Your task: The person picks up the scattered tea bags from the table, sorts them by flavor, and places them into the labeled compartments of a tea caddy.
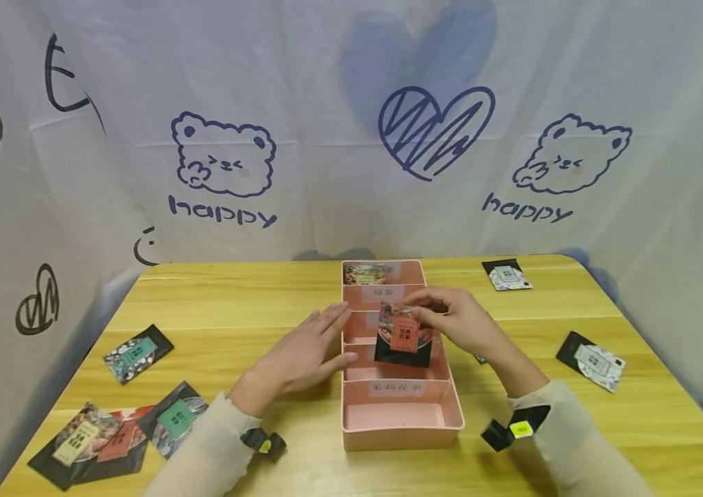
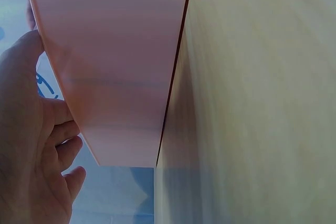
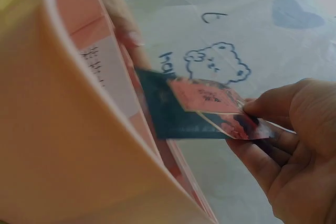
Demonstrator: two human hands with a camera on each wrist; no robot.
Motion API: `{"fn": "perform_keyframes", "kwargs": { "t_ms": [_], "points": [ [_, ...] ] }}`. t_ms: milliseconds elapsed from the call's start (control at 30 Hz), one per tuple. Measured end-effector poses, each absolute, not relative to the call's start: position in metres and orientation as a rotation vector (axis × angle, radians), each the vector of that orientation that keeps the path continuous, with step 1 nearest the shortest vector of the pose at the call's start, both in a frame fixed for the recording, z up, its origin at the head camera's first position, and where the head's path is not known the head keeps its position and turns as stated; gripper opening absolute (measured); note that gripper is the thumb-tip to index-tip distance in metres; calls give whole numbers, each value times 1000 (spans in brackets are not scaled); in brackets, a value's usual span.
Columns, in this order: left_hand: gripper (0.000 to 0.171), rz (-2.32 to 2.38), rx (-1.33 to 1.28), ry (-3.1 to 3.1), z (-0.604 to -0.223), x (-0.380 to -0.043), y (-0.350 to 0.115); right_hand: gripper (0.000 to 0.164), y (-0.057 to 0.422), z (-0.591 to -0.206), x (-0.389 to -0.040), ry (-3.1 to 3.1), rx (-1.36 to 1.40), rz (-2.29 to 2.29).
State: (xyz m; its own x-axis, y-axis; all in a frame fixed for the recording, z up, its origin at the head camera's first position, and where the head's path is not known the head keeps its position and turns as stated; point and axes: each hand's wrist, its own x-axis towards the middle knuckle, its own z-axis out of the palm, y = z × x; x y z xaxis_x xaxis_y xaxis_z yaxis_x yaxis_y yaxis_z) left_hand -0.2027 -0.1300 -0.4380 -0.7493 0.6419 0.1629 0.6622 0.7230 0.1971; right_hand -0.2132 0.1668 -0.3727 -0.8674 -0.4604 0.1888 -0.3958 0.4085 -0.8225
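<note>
My right hand (image 1: 460, 321) pinches the top end of a black sachet (image 1: 404, 335) with a red label, thumb on its printed face. The sachet hangs tilted over the middle of a long pink divided box (image 1: 401, 440), dark end downward. In the right wrist view, that dark end of the sachet (image 3: 184, 119) reaches the box's rim. On the box's left rim rest the fingers of my left hand (image 1: 298, 352), fairly straight; the left wrist view shows this hand (image 2: 37, 129) along the edge. White paper labels mark the dividers. The far compartment holds a yellow-labelled sachet (image 1: 364, 275).
Left on the wooden table lie a green-labelled sachet (image 1: 139, 353), another green one (image 1: 174, 420), a yellow-labelled one (image 1: 74, 445) and a red-labelled one (image 1: 118, 442). White-labelled sachets lie back right (image 1: 507, 275) and right (image 1: 592, 360). Something small (image 1: 480, 359) shows behind my right wrist.
</note>
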Motion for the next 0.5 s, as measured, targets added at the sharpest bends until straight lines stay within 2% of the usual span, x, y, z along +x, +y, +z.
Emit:
{"fn": "perform_keyframes", "kwargs": {
  "t_ms": [267,500],
  "points": [
    [82,-378,-1061,-2840,-439,-203,-130,18,153,-377,-217,2475,-798,-1427],
    [69,-371,-1069,-2840,-439,-204,-131,16,142,-382,-217,2483,-827,-1334]
  ]
}}
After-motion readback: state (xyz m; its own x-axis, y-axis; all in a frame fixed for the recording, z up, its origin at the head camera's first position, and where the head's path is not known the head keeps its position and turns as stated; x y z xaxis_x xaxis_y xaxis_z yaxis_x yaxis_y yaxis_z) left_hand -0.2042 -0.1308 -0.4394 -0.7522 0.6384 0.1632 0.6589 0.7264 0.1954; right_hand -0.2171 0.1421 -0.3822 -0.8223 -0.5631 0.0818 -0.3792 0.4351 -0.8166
